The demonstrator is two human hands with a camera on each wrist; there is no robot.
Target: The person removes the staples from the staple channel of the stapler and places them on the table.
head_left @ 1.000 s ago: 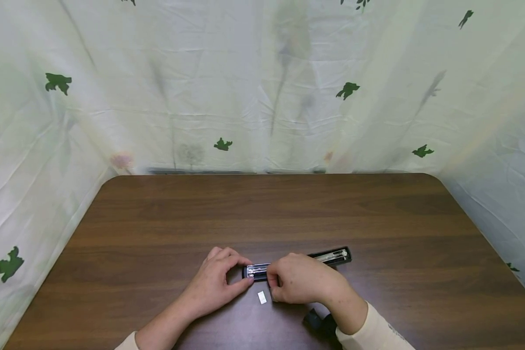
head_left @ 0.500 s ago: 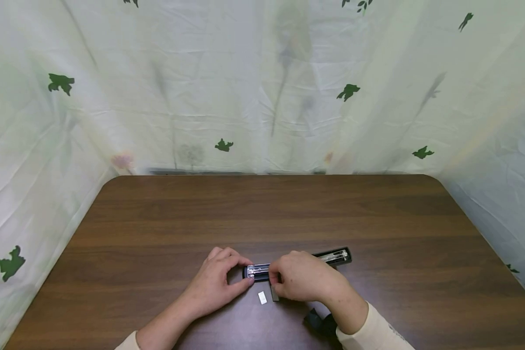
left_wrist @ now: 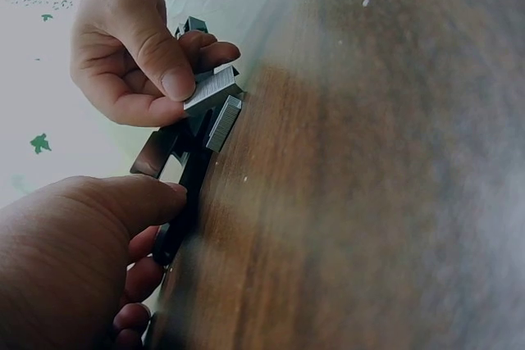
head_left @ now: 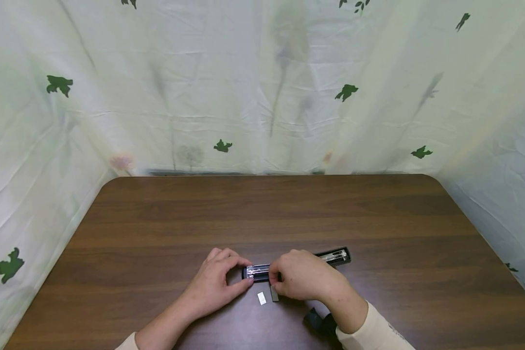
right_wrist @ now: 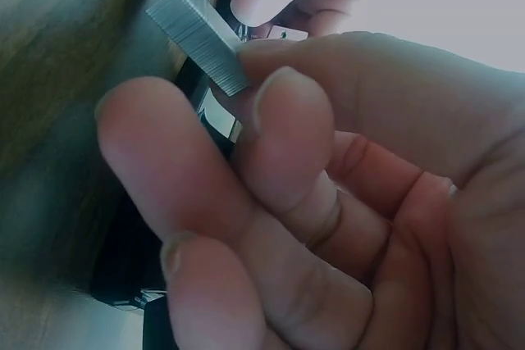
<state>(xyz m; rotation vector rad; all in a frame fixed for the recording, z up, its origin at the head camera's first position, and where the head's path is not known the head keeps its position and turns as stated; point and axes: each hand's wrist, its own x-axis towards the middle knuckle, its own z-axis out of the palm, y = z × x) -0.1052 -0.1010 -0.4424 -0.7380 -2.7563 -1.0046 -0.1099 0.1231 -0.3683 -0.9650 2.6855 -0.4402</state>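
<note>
An opened black stapler lies on the table, its metal staple channel showing and its other long part reaching to the right. My left hand holds the stapler's left end between thumb and fingers. Above the stapler's middle, my right hand pinches a strip of staples between thumb and forefinger. That strip juts from the fingertips in the left wrist view. A shorter strip of staples rests on the table just in front of the stapler. The right hand hides the stapler's middle.
A dark object is beside the right wrist, partly covered by the sleeve. The brown wooden table extends to a pale curtain with green leaf-like shapes at the back and sides.
The right fingers have shifted slightly right and turned the pinched staple strip, so more of its face shows. My left hand and the stapler have stayed in place.
</note>
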